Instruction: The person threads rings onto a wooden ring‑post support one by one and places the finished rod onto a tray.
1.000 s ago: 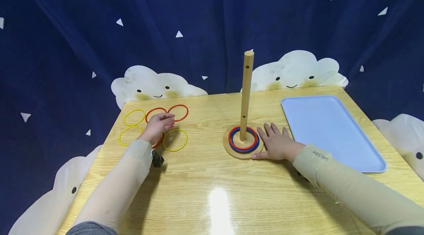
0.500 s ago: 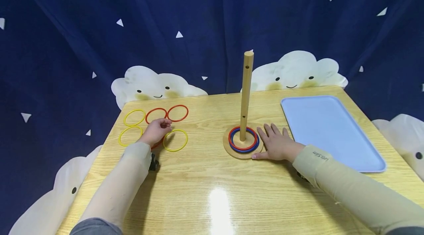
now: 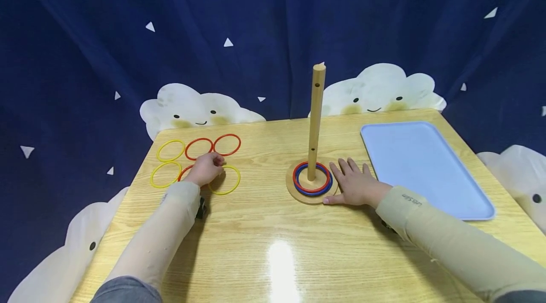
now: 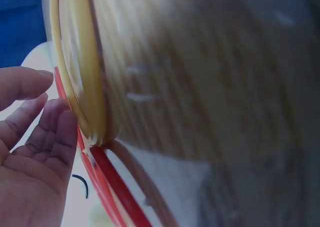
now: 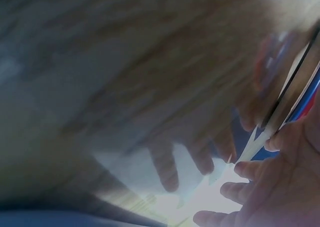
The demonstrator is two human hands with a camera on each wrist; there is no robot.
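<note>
My left hand (image 3: 206, 169) is low over the left part of the table, at the upper-left rim of a yellow ring (image 3: 239, 179). In the left wrist view its thumb and fingers stay apart, fingertips right beside the yellow ring (image 4: 89, 62). Under the hand lies a red ring (image 3: 180, 173), mostly hidden. My right hand (image 3: 358, 186) rests with spread fingers along the right edge of a round wooden base (image 3: 291, 184). From that base rises a wooden post (image 3: 316, 118). Around its foot lie a red ring (image 3: 329, 180) and blue rings (image 3: 317, 194).
Two more red rings (image 3: 227, 135) lie behind the left hand. Two yellow rings (image 3: 171, 141) sit at the far left, near the table's edge. A light blue tray (image 3: 422, 170) is on the right, beside the right forearm. A dark blue curtain (image 3: 264, 32) hangs behind the table.
My left hand has come down and slightly toward me, from over the red rings to the yellow ring's rim. The right hand has stayed on the base.
</note>
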